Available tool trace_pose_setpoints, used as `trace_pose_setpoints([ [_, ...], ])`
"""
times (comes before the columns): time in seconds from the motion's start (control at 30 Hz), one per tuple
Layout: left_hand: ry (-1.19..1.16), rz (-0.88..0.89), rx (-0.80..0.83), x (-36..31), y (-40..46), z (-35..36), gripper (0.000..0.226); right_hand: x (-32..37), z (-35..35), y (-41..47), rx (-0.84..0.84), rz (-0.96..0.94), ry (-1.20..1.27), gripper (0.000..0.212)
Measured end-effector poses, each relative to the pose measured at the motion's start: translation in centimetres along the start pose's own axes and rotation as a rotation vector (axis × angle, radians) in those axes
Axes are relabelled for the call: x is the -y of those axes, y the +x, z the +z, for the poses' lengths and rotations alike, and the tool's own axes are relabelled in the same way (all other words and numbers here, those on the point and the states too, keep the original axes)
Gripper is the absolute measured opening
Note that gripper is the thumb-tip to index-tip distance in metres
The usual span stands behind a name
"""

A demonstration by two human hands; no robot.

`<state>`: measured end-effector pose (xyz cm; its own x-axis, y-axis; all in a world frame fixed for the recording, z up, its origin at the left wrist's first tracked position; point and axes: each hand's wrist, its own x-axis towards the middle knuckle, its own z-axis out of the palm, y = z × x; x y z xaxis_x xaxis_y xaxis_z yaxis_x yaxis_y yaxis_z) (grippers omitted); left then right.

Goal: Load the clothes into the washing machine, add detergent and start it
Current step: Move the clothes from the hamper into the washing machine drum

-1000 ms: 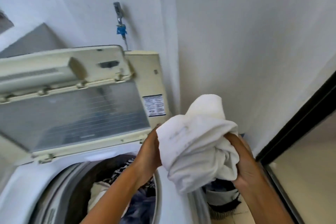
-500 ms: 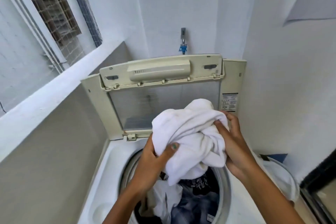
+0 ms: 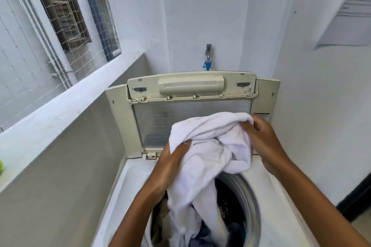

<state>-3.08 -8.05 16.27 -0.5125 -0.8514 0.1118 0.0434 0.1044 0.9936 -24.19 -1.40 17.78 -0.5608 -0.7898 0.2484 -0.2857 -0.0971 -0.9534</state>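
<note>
A crumpled white cotton garment is being held over the round drum opening of the cream top-loading washing machine. It is being pinched by the left hand and right hand, its tail hanging downward into the drum.

We see a metal wall tap with a blue fitting on the white back wall, a white concrete ledge running along the left, rope netting strung above it, and a brown louvred window behind the netting.
</note>
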Motion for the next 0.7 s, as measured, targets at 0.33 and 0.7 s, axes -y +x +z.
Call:
trace_pose_setpoints([
  [0.33,0.275,0.073,-0.160,0.4,1.8,-2.3,0.022,3.9,-0.5,0.6,-0.139,-0.038,0.137,0.018],
  [0.7,0.499,0.220,-0.362,-3.7,3.0,-6.4,0.054,5.2,-0.7,0.5,-0.202,-0.245,-0.004,0.005],
])
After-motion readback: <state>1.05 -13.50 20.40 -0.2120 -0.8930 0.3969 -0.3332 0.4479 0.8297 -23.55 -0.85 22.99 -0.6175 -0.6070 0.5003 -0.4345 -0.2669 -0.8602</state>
